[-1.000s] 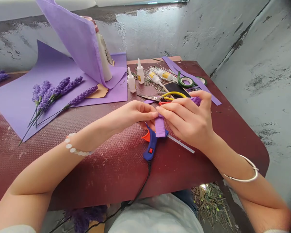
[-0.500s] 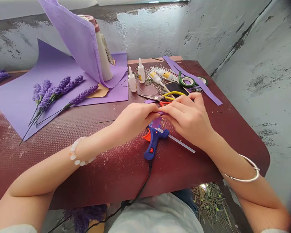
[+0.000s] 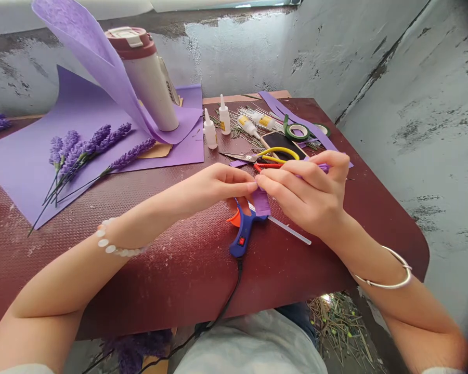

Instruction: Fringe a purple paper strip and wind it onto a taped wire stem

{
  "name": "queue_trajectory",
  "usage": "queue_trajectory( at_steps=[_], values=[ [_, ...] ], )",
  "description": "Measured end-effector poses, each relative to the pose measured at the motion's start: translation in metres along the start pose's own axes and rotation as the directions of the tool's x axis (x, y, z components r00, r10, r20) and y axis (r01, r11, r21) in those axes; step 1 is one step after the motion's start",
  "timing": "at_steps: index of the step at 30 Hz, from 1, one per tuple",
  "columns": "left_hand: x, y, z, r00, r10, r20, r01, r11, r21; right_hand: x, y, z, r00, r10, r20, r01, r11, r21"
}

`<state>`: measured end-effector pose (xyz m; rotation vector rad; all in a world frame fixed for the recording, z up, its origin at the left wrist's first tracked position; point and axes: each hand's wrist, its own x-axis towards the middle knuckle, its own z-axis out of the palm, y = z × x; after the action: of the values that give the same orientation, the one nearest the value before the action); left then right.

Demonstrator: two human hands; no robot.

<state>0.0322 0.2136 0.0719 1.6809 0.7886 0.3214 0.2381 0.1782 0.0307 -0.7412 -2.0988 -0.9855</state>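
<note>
My left hand (image 3: pixel 218 184) and my right hand (image 3: pixel 306 195) meet over the middle of the dark red table (image 3: pixel 171 270). Both pinch a purple paper strip (image 3: pixel 261 202) that hangs down between the fingertips. A bit of purple also pokes out past my right fingers. Right under the strip lies a blue glue gun (image 3: pixel 242 231) with an orange trigger, its clear glue stick (image 3: pixel 290 231) pointing right and its black cord running off the near edge.
Behind the hands lie yellow-handled scissors (image 3: pixel 271 154), a phone (image 3: pixel 283 141), green tape rolls (image 3: pixel 298 131), small glue bottles (image 3: pixel 210 132) and thin wires. At the left, finished lavender stems (image 3: pixel 89 153) rest on purple sheets (image 3: pixel 19 166). A white tumbler (image 3: pixel 150 78) stands at the back under a curled sheet.
The purple strip was drawn up short between my fingers, and now hangs lower again. My hands stayed in place over the glue gun. The curled sheet shifted, uncovering the tumbler.
</note>
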Motion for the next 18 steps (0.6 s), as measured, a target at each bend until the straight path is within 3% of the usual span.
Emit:
queue_trajectory(
  at_steps=[4, 7, 9, 14, 18],
  values=[
    [0.002, -0.005, 0.002, 0.987, 0.111, -0.118, -0.084, 0.973, 0.215, 0.000, 0.000, 0.001, 0.997, 0.009, 0.078, -0.009, 1.000, 0.006],
    [0.003, -0.010, 0.005, 0.928, 0.264, -0.262, -0.091, 0.845, 0.527, 0.000, -0.001, 0.003, 0.975, 0.012, 0.224, -0.032, 0.996, 0.087],
    [0.003, -0.014, 0.007, 0.896, 0.338, -0.289, -0.068, 0.747, 0.661, 0.000, -0.001, 0.005, 0.957, 0.026, 0.289, -0.073, 0.986, 0.153],
    [0.003, -0.019, 0.010, 0.883, 0.392, -0.259, -0.068, 0.653, 0.755, -0.001, -0.002, 0.009, 0.955, 0.060, 0.292, -0.099, 0.988, 0.122],
    [0.003, -0.018, 0.010, 0.887, 0.366, -0.281, -0.042, 0.670, 0.741, -0.002, -0.001, 0.010, 0.957, 0.067, 0.282, -0.085, 0.995, 0.050]
  ],
)
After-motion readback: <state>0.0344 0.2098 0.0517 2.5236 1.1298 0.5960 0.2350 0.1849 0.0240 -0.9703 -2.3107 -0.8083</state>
